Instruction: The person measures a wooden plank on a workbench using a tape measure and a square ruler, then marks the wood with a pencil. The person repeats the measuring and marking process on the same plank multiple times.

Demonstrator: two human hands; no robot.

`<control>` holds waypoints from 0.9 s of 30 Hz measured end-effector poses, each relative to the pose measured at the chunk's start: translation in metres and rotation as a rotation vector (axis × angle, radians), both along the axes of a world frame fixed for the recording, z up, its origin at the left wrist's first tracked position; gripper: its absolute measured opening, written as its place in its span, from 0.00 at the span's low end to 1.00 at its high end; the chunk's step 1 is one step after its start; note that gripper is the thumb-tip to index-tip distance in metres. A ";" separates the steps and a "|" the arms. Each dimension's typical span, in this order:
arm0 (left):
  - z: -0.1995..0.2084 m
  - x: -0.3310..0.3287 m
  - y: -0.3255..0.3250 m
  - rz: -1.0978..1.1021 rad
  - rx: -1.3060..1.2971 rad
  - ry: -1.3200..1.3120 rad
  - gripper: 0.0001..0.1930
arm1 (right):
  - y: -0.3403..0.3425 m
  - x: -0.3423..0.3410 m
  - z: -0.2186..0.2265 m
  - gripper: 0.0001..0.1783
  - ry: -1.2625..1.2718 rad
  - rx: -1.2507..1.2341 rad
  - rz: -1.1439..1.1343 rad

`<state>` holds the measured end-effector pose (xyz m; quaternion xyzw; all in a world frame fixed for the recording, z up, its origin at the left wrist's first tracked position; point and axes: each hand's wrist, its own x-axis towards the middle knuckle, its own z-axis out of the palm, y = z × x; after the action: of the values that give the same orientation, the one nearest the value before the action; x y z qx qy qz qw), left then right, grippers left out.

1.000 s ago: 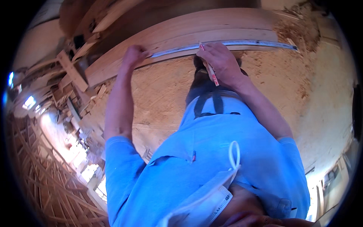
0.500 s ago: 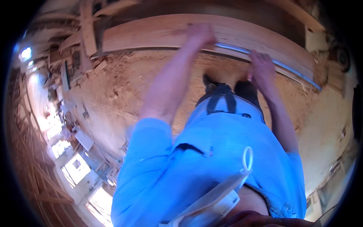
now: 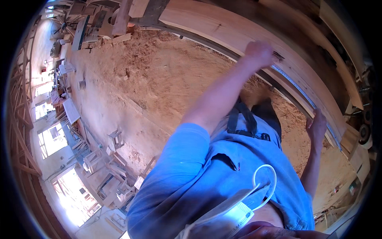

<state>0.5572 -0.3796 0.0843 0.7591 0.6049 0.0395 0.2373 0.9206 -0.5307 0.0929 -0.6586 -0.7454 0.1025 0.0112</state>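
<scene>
A long pale wooden board lies slantwise across the top of the head view. Along its near edge runs a narrow, shiny metal ruler, bluish in the light. My left hand is closed in a fist at the ruler's upper left end; its fingertips are hidden. Farther right along the strip, my right hand has its fingers bent over the ruler and its thumb low by the board's edge. The ruler's far end sticks out past the right hand. Dark marks show on the wood beside my left fist.
Sawdust covers the floor below the board. More planks lie beyond it, and dark round wheels stand at the right. Wooden stools and frames are piled at left near bright windows. A white mask hangs at my chest.
The view has swung, so the board now slants down to the right. My hands are farther apart along the ruler, the right one nearer its far end.
</scene>
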 end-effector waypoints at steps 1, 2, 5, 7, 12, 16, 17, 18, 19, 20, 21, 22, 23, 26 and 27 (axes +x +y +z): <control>0.001 -0.025 0.006 -0.005 0.007 -0.013 0.13 | 0.001 0.000 0.000 0.24 -0.008 -0.011 0.011; 0.003 -0.050 0.013 0.021 -0.060 -0.010 0.13 | 0.003 -0.001 0.001 0.24 -0.016 -0.022 0.020; 0.000 -0.122 0.032 0.021 -0.029 0.041 0.15 | 0.004 -0.005 0.002 0.24 -0.051 -0.035 -0.007; 0.005 -0.166 0.045 0.032 -0.067 0.074 0.15 | 0.005 -0.006 -0.001 0.26 -0.064 -0.054 -0.021; 0.017 -0.269 0.065 0.128 -0.089 0.127 0.19 | -0.001 0.013 -0.021 0.31 -0.037 -0.003 0.014; 0.019 -0.343 0.080 0.206 -0.006 0.127 0.17 | -0.006 0.002 -0.013 0.34 -0.039 -0.107 -0.118; 0.019 -0.361 0.083 0.227 0.010 0.128 0.17 | -0.005 0.007 -0.015 0.34 -0.051 -0.102 -0.100; 0.015 -0.382 0.085 0.231 0.057 0.158 0.17 | -0.006 0.011 -0.018 0.35 -0.064 -0.093 -0.081; 0.011 -0.402 0.086 0.244 0.108 0.188 0.17 | -0.004 0.013 -0.020 0.35 -0.053 -0.081 -0.080; 0.008 -0.422 0.090 0.258 0.160 0.218 0.17 | -0.002 0.014 -0.020 0.34 -0.041 -0.147 -0.124; 0.011 -0.435 0.095 0.255 0.165 0.206 0.17 | 0.003 0.012 -0.014 0.34 -0.037 -0.211 -0.169; 0.013 -0.447 0.100 0.254 0.170 0.194 0.17 | 0.006 0.009 -0.010 0.34 -0.034 -0.276 -0.214; 0.013 -0.457 0.104 0.253 0.174 0.181 0.17 | 0.008 0.007 -0.010 0.34 -0.037 -0.277 -0.204; 0.027 -0.467 0.122 0.355 -0.043 0.258 0.19 | 0.010 0.008 -0.008 0.31 -0.049 -0.275 -0.176; 0.024 -0.475 0.122 0.340 -0.006 0.268 0.20 | 0.013 0.010 -0.009 0.29 -0.043 -0.273 -0.159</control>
<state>0.0821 -0.2574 0.1078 0.6438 0.7505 -0.0242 0.1470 0.9301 -0.5180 0.0841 -0.7130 -0.6700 0.1876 -0.0861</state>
